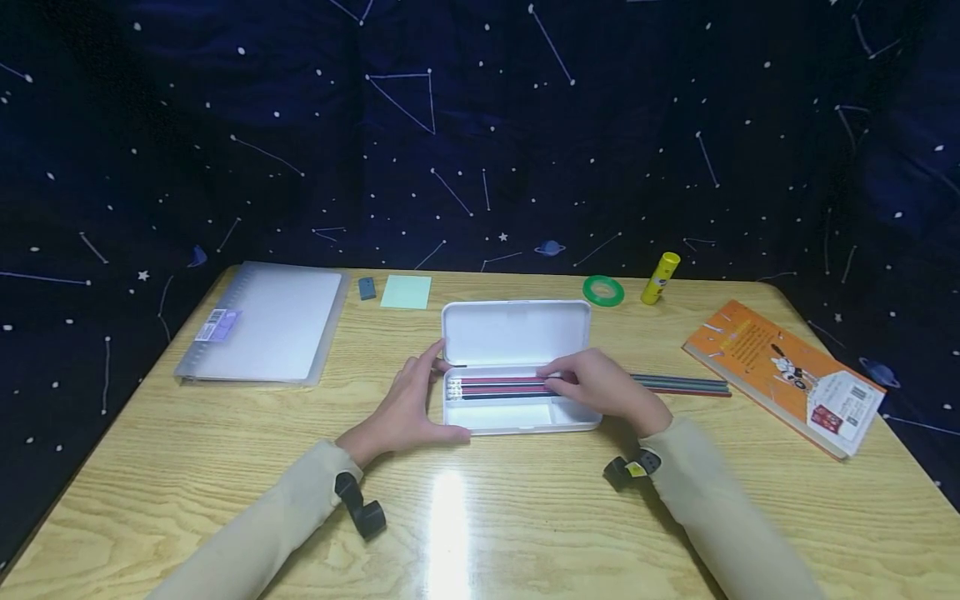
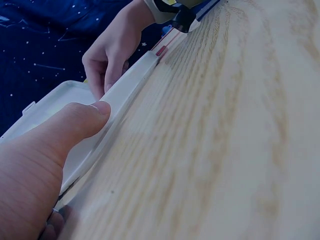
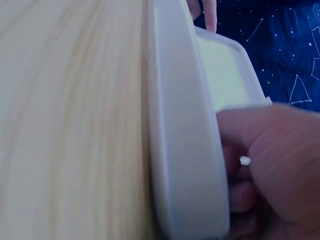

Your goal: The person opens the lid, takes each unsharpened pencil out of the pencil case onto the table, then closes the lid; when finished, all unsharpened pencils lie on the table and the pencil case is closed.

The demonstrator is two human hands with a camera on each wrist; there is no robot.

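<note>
A white pencil case point(image 1: 498, 417) lies open on the table, its lid point(image 1: 517, 332) tipped back. Several pencils point(image 1: 495, 388), pink and dark, lie side by side in its long compartment, eraser ends to the left. My left hand point(image 1: 408, 408) grips the case's left end, with its thumb point(image 2: 87, 120) along the near rim. Reaching in from the right, my right hand point(image 1: 600, 385) pinches a pencil between thumb and forefinger; its other fingers point(image 3: 242, 197) are curled inside the wall. More pencils point(image 1: 686, 384) lie on the table to the right, partly hidden by this hand.
Left stands a clear binder point(image 1: 258, 329) lying flat. Along the back are a blue-grey eraser point(image 1: 367, 288), pale green sticky notes point(image 1: 406, 292), green tape point(image 1: 603, 291) and an upright yellow glue stick point(image 1: 661, 277). An orange book point(image 1: 783, 371) lies at the right, beyond the loose pencils.
</note>
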